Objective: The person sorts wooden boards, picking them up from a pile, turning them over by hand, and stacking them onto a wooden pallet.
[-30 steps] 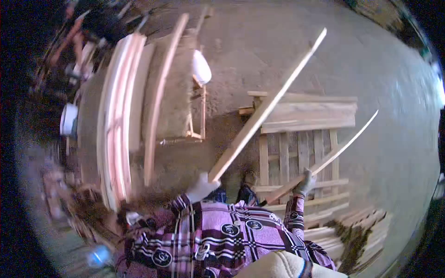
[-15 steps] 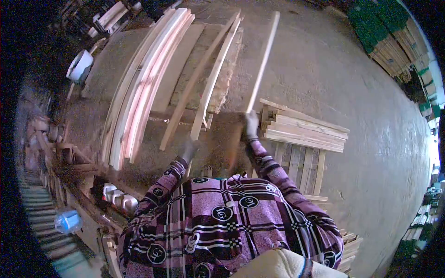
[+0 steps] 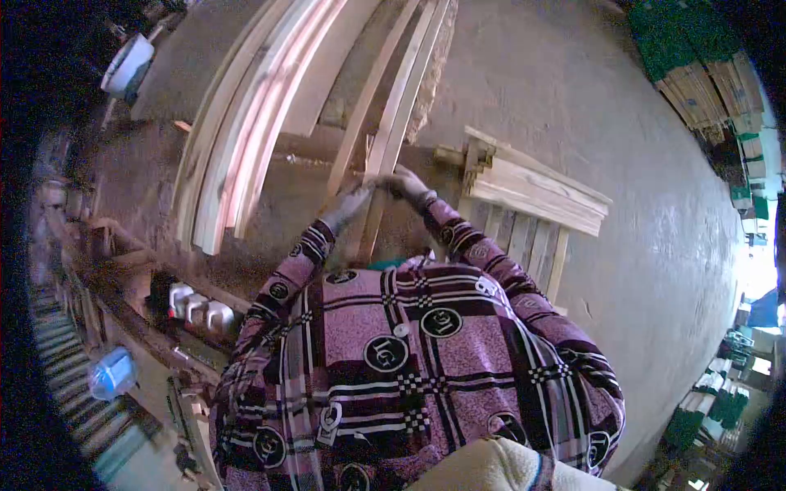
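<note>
Two long wooden strips point(image 3: 403, 102) lie side by side in front of me and run away toward the top of the view. My left hand point(image 3: 345, 207) is closed at their left edge, fingers blurred against the wood. From the other side, my right hand point(image 3: 408, 186) grips the same pair, and its fingers nearly meet those of the left. Below the hands, a near end of wood point(image 3: 372, 229) points toward my chest. Just left of the pair lies another single wooden strip point(image 3: 365, 123).
A bundle of long pale boards point(image 3: 246, 123) lies on the left. To the right, short boards point(image 3: 536, 188) are stacked on slats. White jugs point(image 3: 196, 309) stand at lower left near a blue container point(image 3: 113, 374). Green-covered timber stacks point(image 3: 692, 74) line the far right.
My right hand has swung left, bringing its strip alongside the one at my left hand. The hands are now close together. The view has shifted slightly.
</note>
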Demonstrator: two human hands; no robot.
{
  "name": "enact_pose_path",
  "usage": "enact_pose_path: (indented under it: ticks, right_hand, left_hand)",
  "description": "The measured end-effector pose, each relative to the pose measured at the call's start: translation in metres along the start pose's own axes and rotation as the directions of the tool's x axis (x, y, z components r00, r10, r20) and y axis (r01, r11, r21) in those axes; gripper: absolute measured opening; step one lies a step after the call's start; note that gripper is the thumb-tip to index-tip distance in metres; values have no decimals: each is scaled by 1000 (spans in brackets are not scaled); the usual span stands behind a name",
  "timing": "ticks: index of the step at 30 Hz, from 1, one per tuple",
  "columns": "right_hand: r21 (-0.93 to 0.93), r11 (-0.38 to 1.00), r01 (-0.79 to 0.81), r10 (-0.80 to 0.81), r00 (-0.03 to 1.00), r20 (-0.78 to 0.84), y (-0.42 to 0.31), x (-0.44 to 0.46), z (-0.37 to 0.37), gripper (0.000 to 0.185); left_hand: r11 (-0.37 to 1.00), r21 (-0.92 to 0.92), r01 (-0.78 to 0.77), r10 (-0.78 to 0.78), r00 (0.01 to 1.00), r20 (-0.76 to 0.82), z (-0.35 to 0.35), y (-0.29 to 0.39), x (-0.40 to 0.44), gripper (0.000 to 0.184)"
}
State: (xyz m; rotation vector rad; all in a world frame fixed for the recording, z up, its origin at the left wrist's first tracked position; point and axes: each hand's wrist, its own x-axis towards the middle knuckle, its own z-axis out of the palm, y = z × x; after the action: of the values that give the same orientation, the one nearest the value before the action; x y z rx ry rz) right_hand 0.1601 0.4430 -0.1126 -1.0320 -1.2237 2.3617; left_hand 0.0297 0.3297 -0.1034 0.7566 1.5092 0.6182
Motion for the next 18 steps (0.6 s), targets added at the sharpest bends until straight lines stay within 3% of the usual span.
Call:
enact_pose_path:
  ticks: [1,2,3,4,5,6,7,8,9,10,11,12,13,15,16,17,18]
  right_hand:
    - [-75,997,-12,19,995,94,-2,5,-10,30]
    - [-147,989,-22,50,981,187,2,5,-17,36]
    - [-121,992,-42,60,988,145,-9,-3,-4,36]
    - [-256,966,48,-21,994,110,-22,-12,10,32]
    - [-389,912,134,-105,990,95,-28,-17,15,28]
    - [-249,968,-36,45,998,32,-21,-11,8,27]
    - [-96,975,-199,199,980,-7,-17,-4,2,27]
    - [-227,968,-108,107,994,-15,-18,-7,6,26]
    - [-111,985,-136,139,990,25,-21,-5,4,26]
    - [-109,987,-119,124,991,42,-19,-4,3,26]
    - [-109,989,-98,104,993,58,-17,-2,3,27]
    - [-128,978,-166,168,986,6,-22,-1,8,27]
    - [-130,975,-178,180,984,7,-20,-1,6,27]
    - [105,985,-137,134,990,34,-16,1,-1,27]
    - [-14,988,-155,156,986,65,-15,5,-7,25]
    - [-17,986,-168,168,983,70,-11,5,-12,25]
    - [-74,986,-147,147,989,-10,-10,4,-10,24]
  left_hand:
    - [1000,-9,18,-18,1000,12,-2,-25,18,40]
    - [947,68,-314,312,949,40,-3,-78,51,39]
    - [783,128,-609,603,793,85,2,-120,73,38]
    - [880,-269,-391,431,896,110,11,-144,80,36]
    - [887,-282,-365,409,906,112,3,-121,25,36]
    - [943,-315,-109,155,980,124,-2,-70,-9,36]
    - [928,-340,151,-107,984,145,-9,-14,-45,37]
    - [923,-347,163,-119,982,146,-27,-2,-59,37]
    - [862,-340,376,-224,884,410,-44,5,-60,36]
    - [777,-277,565,-286,709,644,-51,4,-62,36]
    - [768,-281,576,-291,704,648,-40,-12,-59,36]
    - [750,-526,400,-149,878,455,-17,-33,-51,36]
    - [687,-708,165,-28,979,202,-4,-36,-51,37]
    - [665,-738,114,16,986,167,-6,-35,-55,36]
    - [649,-758,60,60,990,129,-8,-34,-58,35]
    - [641,-765,62,53,991,125,-9,-65,-38,35]
    - [705,-706,-58,233,960,154,-11,-123,0,34]
